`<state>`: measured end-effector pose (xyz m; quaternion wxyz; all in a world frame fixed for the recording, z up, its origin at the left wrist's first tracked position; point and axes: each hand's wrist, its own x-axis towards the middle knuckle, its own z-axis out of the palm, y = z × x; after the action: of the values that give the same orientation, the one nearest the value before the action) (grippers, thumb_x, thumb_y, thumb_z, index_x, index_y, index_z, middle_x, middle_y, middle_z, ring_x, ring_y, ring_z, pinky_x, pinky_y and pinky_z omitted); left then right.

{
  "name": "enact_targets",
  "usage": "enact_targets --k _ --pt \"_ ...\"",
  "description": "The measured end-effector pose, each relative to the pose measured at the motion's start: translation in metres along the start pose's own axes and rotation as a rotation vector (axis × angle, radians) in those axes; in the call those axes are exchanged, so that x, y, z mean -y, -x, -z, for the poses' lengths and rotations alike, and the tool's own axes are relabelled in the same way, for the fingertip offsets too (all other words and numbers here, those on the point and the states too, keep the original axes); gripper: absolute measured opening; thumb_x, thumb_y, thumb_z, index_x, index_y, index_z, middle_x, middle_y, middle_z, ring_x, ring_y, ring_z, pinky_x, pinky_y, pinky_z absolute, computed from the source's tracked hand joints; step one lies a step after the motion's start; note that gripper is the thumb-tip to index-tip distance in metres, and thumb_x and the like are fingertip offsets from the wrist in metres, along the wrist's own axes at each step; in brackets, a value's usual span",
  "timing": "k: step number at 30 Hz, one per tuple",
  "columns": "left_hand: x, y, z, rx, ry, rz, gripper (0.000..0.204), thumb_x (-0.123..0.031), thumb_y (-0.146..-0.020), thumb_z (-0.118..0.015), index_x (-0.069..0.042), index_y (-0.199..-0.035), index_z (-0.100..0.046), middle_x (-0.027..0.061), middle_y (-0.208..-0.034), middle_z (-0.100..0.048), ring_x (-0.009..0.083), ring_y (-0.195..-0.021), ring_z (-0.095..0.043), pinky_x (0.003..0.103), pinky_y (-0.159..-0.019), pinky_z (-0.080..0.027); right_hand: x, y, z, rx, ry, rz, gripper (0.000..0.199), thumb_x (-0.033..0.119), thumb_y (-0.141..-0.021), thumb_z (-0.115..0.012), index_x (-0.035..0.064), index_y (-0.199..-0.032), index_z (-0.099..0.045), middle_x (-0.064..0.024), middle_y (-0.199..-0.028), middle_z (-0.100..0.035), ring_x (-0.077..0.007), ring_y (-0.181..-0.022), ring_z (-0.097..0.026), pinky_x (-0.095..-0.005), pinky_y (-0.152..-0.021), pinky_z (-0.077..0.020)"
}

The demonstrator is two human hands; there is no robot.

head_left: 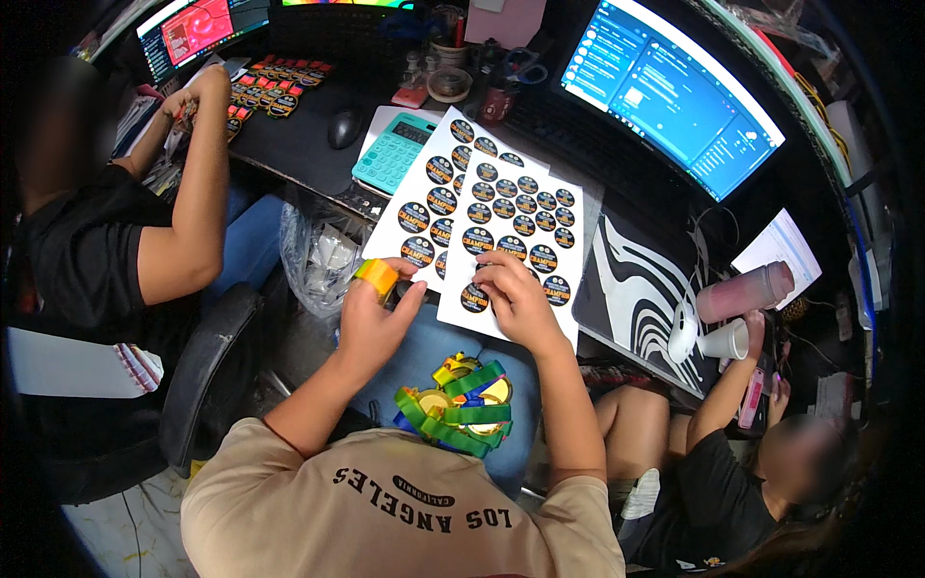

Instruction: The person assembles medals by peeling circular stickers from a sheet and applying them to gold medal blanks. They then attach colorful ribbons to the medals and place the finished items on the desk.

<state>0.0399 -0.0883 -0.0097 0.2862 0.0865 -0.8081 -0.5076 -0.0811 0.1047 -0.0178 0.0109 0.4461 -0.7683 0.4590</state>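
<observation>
A dark desk (289, 154) spans the upper half of the frame, with two white sticker sheets at its near edge, in the centre. The rear sheet (417, 193) is partly covered by the front sheet (564, 332), whose near end juts toward the person's lap; both carry rows of round black stickers in more than one size. Just below centre, a pile of medals (462, 409), gold discs tangled in green, yellow and blue ribbons, rests on the denim-clad lap. The left hand (371, 318), left of centre, grasps a folded yellow-orange ribbon (377, 276) across its fingers, thumb held apart; whether a medal hangs with it cannot be told. The right hand (520, 303) is at the front sheet, fingers bent and tips down beside a large sticker (474, 298) near the bottom edge; whether they pinch its rim or only press there cannot be told. The step in hand looks like lifting that sticker. To do it well, the overhanging paper probably wants support so it does not flex, the rim raised with a nail and peeled back low and slowly, and the sticker held only by its edge, keeping the glue clean and the neighbouring rounds undisturbed.
</observation>
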Motion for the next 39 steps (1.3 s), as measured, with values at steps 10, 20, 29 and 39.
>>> enact_targets --k 10,20,29,39 --pt "-0.012 -0.028 -0.025 0.387 -0.2 0.024 0.024 -0.017 -0.079 -0.074 -0.006 -0.098 -0.064 0.009 -0.084 -0.068 0.0295 -0.082 -0.068 0.037 -0.074 -0.051 -0.002 0.002 -0.004 -0.002 0.01 0.009 0.01 -0.002 -0.086 -0.061 0.0023 -0.095 -0.061 -0.0154 -0.115 -0.059 -0.0335 -0.1 -0.062 -0.038 -0.081 -0.052" --pt "-0.01 -0.027 -0.03 0.365 -0.23 -0.037 0.02 -0.013 -0.08 -0.067 -0.009 -0.1 -0.065 0.0103 -0.079 -0.068 0.0329 -0.076 -0.067 0.042 -0.07 -0.052 0.001 0.003 -0.004 -0.015 0.05 0.028 0.01 -0.002 -0.086 -0.062 0.0027 -0.095 -0.062 -0.0153 -0.114 -0.059 -0.033 -0.096 -0.063 -0.0382 -0.078 -0.0529" --pt "-0.006 -0.027 -0.031 0.417 -0.287 0.014 0.019 -0.013 -0.08 -0.07 -0.007 -0.098 -0.067 0.0135 -0.085 -0.07 0.0338 -0.082 -0.068 0.04 -0.073 -0.053 -0.002 0.004 -0.006 0.011 0.048 0.009 0.013 -0.002 -0.086 -0.061 0.0037 -0.098 -0.065 -0.015 -0.115 -0.059 -0.0328 -0.098 -0.063 -0.0371 -0.082 -0.0518" --pt "0.007 -0.015 -0.033 0.3 -0.201 0.049 0.013 -0.012 -0.078 -0.073 -0.007 -0.089 -0.068 0.0133 -0.081 -0.07 0.0335 -0.076 -0.068 0.04 -0.069 -0.052 -0.018 0.004 -0.013 -0.142 -0.046 -0.171 0.013 0.001 -0.09 -0.059 0.0025 -0.102 -0.064 -0.0131 -0.113 -0.062 -0.0233 -0.101 -0.063 -0.0327 -0.083 -0.0523"
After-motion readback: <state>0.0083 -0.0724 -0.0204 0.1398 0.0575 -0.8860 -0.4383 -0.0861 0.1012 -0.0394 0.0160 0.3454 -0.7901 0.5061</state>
